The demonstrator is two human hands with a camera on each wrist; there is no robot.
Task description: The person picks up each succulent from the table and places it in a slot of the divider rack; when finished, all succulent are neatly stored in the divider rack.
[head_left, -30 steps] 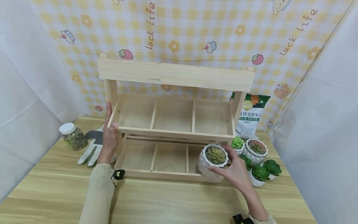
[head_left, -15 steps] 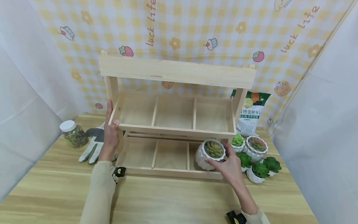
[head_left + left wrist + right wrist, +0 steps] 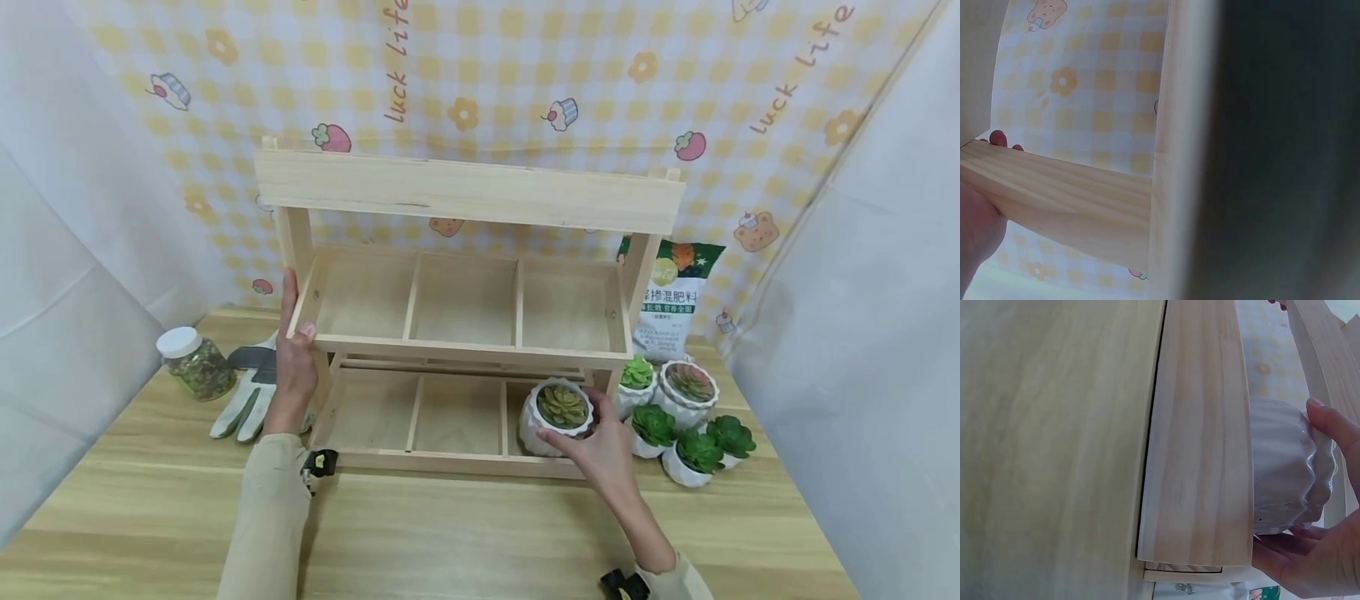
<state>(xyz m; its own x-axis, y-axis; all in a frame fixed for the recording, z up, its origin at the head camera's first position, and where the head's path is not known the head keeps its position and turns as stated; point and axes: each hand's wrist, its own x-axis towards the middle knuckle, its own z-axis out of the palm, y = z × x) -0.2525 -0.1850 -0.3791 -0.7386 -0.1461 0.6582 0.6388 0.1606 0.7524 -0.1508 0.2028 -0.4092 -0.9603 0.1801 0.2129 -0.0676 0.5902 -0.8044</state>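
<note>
A two-tier wooden plant stand (image 3: pixel 468 196) stands on the table, each tier split into three compartments. My left hand (image 3: pixel 296 371) grips its left side at the upper tier; in the left wrist view, fingertips (image 3: pixel 999 137) show beyond a wooden board (image 3: pixel 1072 194). My right hand (image 3: pixel 606 446) holds a white ribbed pot with a green succulent (image 3: pixel 562 406) by its right side, thumb at the front rim. The pot sits inside the lower tier's right compartment. In the right wrist view, the front board (image 3: pixel 1200 437) hides the base of the white pot (image 3: pixel 1282 465).
Several smaller potted succulents (image 3: pixel 697 454) cluster right of the stand, with a reddish succulent pot (image 3: pixel 686 396) behind them. A fertiliser bag (image 3: pixel 667 308) leans at the back right. On the left are a lidded jar (image 3: pixel 197 367) and work gloves (image 3: pixel 251 396).
My right hand has moved the succulent pot left and down, from over the lower tier's right front edge into its right compartment. My left hand has kept its hold on the stand.
</note>
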